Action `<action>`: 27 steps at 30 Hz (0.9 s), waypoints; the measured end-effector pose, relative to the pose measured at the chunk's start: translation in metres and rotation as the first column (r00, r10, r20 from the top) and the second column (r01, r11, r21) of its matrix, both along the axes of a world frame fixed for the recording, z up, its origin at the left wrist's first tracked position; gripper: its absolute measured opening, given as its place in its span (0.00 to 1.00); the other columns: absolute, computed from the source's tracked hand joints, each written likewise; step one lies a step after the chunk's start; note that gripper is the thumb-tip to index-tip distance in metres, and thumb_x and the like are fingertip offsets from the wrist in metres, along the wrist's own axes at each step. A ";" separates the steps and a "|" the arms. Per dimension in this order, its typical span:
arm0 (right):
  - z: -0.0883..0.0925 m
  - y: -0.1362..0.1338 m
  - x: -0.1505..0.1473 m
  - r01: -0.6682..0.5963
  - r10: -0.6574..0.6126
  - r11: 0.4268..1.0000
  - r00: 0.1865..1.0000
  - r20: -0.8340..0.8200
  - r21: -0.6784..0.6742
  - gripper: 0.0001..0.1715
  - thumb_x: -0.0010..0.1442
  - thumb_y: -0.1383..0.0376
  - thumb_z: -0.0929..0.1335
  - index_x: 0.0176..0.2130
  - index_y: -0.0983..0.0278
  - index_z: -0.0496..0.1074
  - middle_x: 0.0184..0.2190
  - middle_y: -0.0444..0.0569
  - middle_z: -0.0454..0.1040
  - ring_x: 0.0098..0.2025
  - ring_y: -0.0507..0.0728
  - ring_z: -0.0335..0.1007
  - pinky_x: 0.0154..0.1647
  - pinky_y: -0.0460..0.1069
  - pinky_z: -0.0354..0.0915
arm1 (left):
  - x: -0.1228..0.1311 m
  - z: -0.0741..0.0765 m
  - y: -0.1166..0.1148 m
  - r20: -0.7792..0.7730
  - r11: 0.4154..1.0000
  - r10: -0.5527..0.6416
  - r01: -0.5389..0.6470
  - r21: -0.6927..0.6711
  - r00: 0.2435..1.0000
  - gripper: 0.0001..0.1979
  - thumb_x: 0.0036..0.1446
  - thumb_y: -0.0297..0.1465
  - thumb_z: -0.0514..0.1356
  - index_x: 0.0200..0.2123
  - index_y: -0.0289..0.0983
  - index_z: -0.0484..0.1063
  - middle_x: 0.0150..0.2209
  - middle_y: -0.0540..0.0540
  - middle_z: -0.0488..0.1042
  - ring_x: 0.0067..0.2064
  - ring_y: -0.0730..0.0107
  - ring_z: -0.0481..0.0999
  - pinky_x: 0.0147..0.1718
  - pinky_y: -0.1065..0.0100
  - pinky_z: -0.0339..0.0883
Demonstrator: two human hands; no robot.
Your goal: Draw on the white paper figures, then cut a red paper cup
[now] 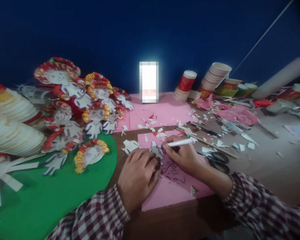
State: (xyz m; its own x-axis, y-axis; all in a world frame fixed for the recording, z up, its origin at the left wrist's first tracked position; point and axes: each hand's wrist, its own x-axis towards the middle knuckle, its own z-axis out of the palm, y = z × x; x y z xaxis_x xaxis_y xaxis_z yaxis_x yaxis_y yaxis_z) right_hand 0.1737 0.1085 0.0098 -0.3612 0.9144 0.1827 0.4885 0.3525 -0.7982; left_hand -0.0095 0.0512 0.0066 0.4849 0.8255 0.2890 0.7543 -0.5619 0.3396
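My right hand [182, 155] grips a white marker [182, 142], its tip at the edge of a small white paper figure cutout [156, 149]. With its fingers bent, my left hand [140, 176] holds the near side of that cutout down; its fingertips are partly hidden. Beneath both lies a pink paper sheet [155, 200] with dark marker strokes on its middle. Another white cutout [130, 146] sits just beyond my left hand. A small printed paper scrap [193, 190] lies by my right wrist.
Paper dolls with red and yellow curled hair [91, 155] stand and lie around a green board [52, 193] at left, beside stacked paper cups [12, 130]. Black-handled scissors [218, 161], a wooden stick [215, 146], scraps and cup stacks [215, 78] are at right. A bright blurred rectangle [149, 81] stands behind.
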 end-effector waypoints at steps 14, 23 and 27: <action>-0.002 -0.001 0.002 -0.035 0.034 0.998 0.999 -0.026 -0.045 0.07 0.59 0.64 0.63 0.33 0.65 0.68 0.25 0.44 0.70 0.29 0.51 0.64 0.30 0.46 0.59 | 0.000 0.000 0.001 0.006 1.000 0.003 -0.003 -0.008 1.000 0.12 0.59 0.32 0.53 0.44 0.36 0.70 0.44 0.43 0.71 0.49 0.58 0.65 0.51 0.51 0.60; -0.003 -0.001 0.002 -0.032 0.031 0.999 0.999 -0.024 -0.039 0.07 0.58 0.65 0.64 0.33 0.65 0.69 0.25 0.44 0.70 0.28 0.51 0.63 0.30 0.46 0.60 | 0.001 0.001 0.001 0.013 1.000 0.001 -0.001 -0.004 1.000 0.11 0.58 0.32 0.54 0.43 0.36 0.71 0.43 0.43 0.71 0.48 0.59 0.65 0.49 0.51 0.62; -0.004 -0.001 0.002 -0.033 0.032 0.999 0.999 -0.024 -0.042 0.06 0.59 0.65 0.63 0.33 0.65 0.69 0.25 0.44 0.70 0.28 0.51 0.63 0.30 0.46 0.60 | 0.001 0.000 0.001 0.017 1.000 0.004 -0.004 0.007 1.000 0.11 0.58 0.32 0.54 0.43 0.36 0.71 0.44 0.43 0.71 0.49 0.58 0.66 0.50 0.51 0.61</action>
State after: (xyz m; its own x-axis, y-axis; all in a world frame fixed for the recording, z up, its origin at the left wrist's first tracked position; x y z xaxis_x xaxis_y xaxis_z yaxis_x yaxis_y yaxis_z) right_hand 0.1759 0.1075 0.0055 -0.3870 0.9093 0.1531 0.4583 0.3337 -0.8238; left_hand -0.0086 0.0523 0.0069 0.4769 0.8250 0.3030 0.7505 -0.5617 0.3482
